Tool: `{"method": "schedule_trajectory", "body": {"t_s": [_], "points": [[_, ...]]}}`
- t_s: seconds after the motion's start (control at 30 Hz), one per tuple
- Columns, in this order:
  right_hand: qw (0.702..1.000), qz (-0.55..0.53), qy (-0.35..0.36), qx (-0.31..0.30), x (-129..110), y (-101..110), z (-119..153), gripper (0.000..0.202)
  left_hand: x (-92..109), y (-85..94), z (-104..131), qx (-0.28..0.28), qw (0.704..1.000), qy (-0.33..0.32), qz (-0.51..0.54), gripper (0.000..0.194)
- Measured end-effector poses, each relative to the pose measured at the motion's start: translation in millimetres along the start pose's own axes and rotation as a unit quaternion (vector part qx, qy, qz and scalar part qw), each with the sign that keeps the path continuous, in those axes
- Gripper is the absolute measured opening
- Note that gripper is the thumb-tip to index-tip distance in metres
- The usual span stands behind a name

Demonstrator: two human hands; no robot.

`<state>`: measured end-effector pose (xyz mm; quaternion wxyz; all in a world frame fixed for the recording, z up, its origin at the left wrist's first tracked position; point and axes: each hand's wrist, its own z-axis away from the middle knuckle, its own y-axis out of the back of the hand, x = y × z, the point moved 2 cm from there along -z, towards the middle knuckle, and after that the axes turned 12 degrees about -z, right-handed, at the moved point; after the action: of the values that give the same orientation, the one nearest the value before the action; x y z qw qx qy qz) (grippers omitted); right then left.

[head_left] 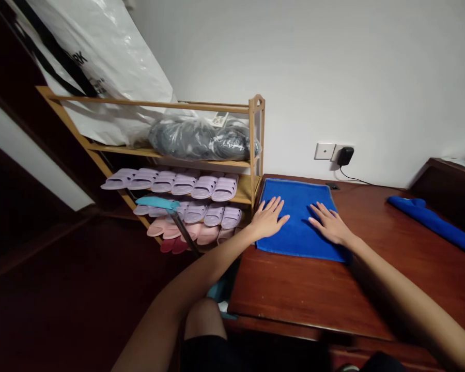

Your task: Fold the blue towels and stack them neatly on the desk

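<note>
A blue cloth (pixel 294 240) lies spread out flat on the reddish-brown wooden desk (pixel 294 289), close to the desk's left side. On the cloth's left part rests my left hand (pixel 269 219), palm down with fingers apart. My right hand (pixel 329 225) lies palm down over the cloth's right part, its fingers also spread. Neither hand grips anything. Farther right on the desk is a second blue cloth (pixel 434 222), folded or rolled into a long strip.
Left of the desk stands a wooden rack (pixel 251 134) with several slippers (pixel 184 183), a plastic-wrapped grey bundle (pixel 201 139) and a large white bag (pixel 112 57). A black plug adapter (pixel 345 156) sits in the wall socket, its cord running along the desk's back. A blue-topped handle (pixel 158 204) leans before the rack.
</note>
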<state>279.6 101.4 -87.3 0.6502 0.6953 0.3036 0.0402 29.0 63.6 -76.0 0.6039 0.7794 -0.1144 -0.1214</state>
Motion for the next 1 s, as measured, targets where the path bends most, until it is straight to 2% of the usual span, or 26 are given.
{"method": "schedule_trajectory", "body": {"t_s": [0.1, 0.23, 0.4, 0.53, 0.7, 0.8, 1.0], "points": [[1.000, 0.004, 0.015, -0.003, -0.4, -6.3, 21.7, 0.070, 3.0, -7.7, 22.3, 0.015, 0.999, -0.024, -0.014, 0.069], [1.000, 0.008, 0.022, 0.008, 4.4, -8.8, 26.9, 0.068, 1.5, -13.5, 27.3, 0.023, 0.999, -0.025, -0.025, 0.065], [1.000, 0.013, 0.022, 0.019, 1.9, -8.7, 26.9, 0.069, 5.1, -7.5, 25.1, 0.008, 0.999, -0.021, -0.032, 0.062], [0.999, 0.022, 0.016, 0.043, -8.3, -11.5, 45.0, 0.068, 13.4, 0.8, 41.6, 0.009, 0.999, -0.013, -0.046, 0.060], [0.997, 0.040, 0.041, 0.048, -18.2, -19.6, 71.9, 0.068, 21.1, 6.5, 63.7, 0.029, 0.992, -0.115, -0.038, 0.061], [0.997, 0.039, 0.043, 0.043, -13.9, -19.7, 64.0, 0.067, 14.0, 3.0, 53.4, 0.017, 0.993, -0.110, -0.027, 0.060], [0.998, 0.036, 0.038, 0.043, 5.6, -19.5, 15.1, 0.070, -6.0, -10.5, 9.4, 0.020, 0.995, -0.099, -0.019, 0.060]]}}
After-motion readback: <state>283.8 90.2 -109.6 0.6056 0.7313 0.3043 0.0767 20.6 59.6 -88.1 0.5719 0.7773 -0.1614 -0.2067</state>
